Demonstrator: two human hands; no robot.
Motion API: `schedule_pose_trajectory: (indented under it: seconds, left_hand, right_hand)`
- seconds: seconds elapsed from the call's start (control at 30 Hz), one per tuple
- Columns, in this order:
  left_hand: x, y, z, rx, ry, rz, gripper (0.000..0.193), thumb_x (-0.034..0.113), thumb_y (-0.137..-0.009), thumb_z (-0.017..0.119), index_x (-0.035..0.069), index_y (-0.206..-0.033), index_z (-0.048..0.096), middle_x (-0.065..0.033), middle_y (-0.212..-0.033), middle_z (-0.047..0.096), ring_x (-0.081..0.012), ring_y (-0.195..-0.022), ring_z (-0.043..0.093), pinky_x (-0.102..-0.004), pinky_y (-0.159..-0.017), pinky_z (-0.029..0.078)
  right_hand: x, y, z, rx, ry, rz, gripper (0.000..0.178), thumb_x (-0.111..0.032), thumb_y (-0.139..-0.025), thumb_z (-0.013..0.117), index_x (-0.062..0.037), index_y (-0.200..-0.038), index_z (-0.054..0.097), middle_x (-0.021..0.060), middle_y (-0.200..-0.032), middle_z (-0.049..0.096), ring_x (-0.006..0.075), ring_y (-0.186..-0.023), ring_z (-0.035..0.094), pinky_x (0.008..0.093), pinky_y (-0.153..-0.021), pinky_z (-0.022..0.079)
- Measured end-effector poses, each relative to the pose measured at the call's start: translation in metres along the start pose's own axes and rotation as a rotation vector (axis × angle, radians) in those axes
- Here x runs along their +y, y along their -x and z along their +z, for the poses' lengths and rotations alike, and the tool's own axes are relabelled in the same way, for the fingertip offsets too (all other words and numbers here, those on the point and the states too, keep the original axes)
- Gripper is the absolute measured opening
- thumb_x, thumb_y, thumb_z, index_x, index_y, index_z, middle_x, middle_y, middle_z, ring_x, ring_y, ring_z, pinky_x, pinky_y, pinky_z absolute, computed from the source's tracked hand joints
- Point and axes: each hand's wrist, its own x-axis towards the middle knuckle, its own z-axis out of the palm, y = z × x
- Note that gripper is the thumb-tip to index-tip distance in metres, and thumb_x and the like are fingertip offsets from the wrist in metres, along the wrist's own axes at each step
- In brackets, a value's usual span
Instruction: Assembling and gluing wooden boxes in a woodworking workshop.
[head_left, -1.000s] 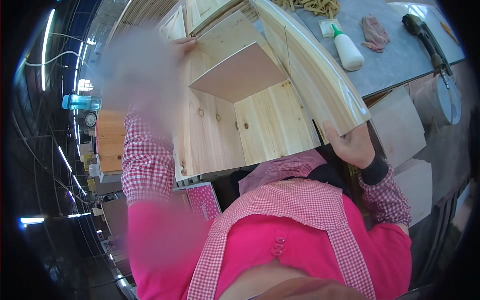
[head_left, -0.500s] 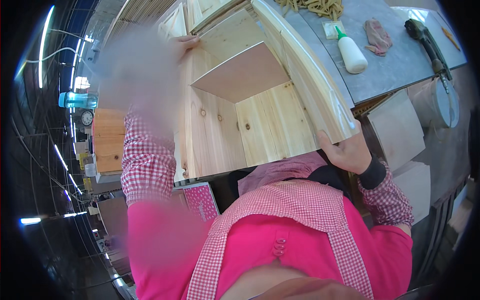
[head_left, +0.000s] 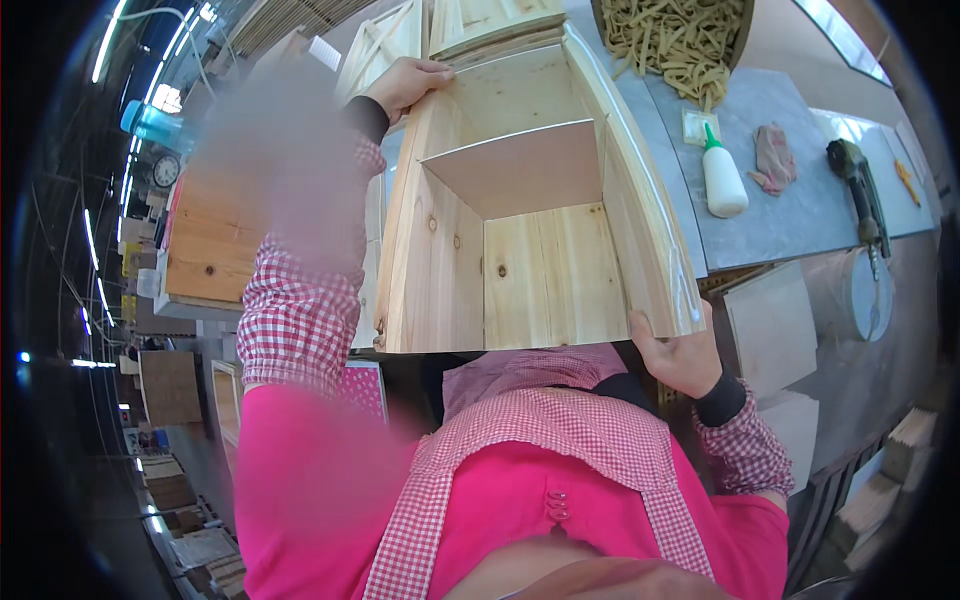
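Note:
Between my hands is an open pale wooden box [head_left: 550, 270] with dark knots in its boards. A thin smooth panel [head_left: 525, 165] stands across its inside, dividing it into a near and a far compartment. At the far left corner, my left hand [head_left: 408, 85] is closed on the box's rim. My right hand [head_left: 682, 352] grips the near right corner, thumb over the edge and fingers out of sight behind the side board. The box's near end hangs out over my lap; its underside is hidden.
On the grey table to the right lie a white glue bottle [head_left: 724, 180] with a green cap, a crumpled cloth [head_left: 774, 160] and a power tool [head_left: 858, 190]. Tan strips [head_left: 680, 50] spill from a container. A bucket [head_left: 858, 300] and boards [head_left: 770, 325] stand below.
The box has turned slightly and sits squarer to me, lower in the picture. Both hands keep their hold; more of my left hand now shows. The whole view has shifted.

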Motion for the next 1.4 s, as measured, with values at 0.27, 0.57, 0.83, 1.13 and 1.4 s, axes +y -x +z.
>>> schedule_pose_trajectory:
  seconds: [0.27, 0.57, 0.83, 1.13, 1.4]
  left_hand:
    - [-0.007, -0.003, 0.000, 0.023, 0.005, -0.037, 0.032, 0.024, -0.090, 0.064, 0.002, -0.113, 0.066, -0.0071, -0.098, 0.066, -0.0122, -0.080, 0.064, -0.0243, -0.070, 0.053]
    - [-0.005, 0.037, 0.012, 0.026, 0.175, 0.120, 0.036, 0.028, -0.089, 0.064, 0.005, -0.118, 0.064, -0.0062, -0.106, 0.064, -0.0127, -0.097, 0.059, -0.0256, -0.084, 0.048]
    - [0.001, 0.129, 0.023, -0.056, 0.116, 0.274, 0.036, 0.030, -0.088, 0.066, 0.006, -0.114, 0.066, -0.0129, -0.125, 0.057, -0.0213, -0.130, 0.040, -0.0320, -0.104, 0.032]
    - [0.001, 0.126, 0.037, -0.004, -0.094, 0.392, 0.024, 0.022, -0.083, 0.066, 0.000, -0.093, 0.071, -0.0139, -0.108, 0.060, -0.0237, -0.113, 0.049, -0.0315, -0.095, 0.037]
    - [-0.001, 0.122, 0.038, 0.019, -0.157, 0.432, 0.023, 0.020, -0.084, 0.064, -0.002, -0.091, 0.069, -0.0064, -0.087, 0.063, -0.0178, -0.088, 0.058, -0.0308, -0.082, 0.045]
  right_hand:
    - [-0.003, -0.002, 0.006, -0.038, 0.024, 0.018, 0.045, 0.000, -0.073, 0.061, 0.0063, -0.118, 0.052, 0.0229, -0.092, 0.061, 0.0376, -0.081, 0.064, 0.0348, -0.074, 0.052]
    - [-0.012, -0.006, -0.020, -0.178, 0.084, -0.008, 0.051, -0.002, -0.075, 0.066, 0.0058, -0.122, 0.050, 0.0219, -0.106, 0.062, 0.0312, -0.100, 0.063, 0.0335, -0.087, 0.048]
    - [0.011, -0.062, -0.039, -0.083, -0.178, 0.137, 0.051, -0.032, -0.099, 0.040, 0.0025, -0.136, 0.041, 0.0138, -0.128, 0.054, 0.0172, -0.112, 0.053, 0.0273, -0.092, 0.042]
    - [0.014, -0.118, -0.010, -0.116, -0.490, 0.174, 0.055, -0.045, -0.098, 0.035, 0.0052, -0.106, 0.057, 0.0080, -0.104, 0.058, 0.0115, -0.090, 0.051, 0.0275, -0.077, 0.042]
    - [0.025, -0.120, -0.014, -0.063, -0.510, 0.256, 0.050, -0.040, -0.098, 0.041, 0.0067, -0.097, 0.059, 0.0097, -0.102, 0.058, 0.0124, -0.089, 0.050, 0.0277, -0.081, 0.039]
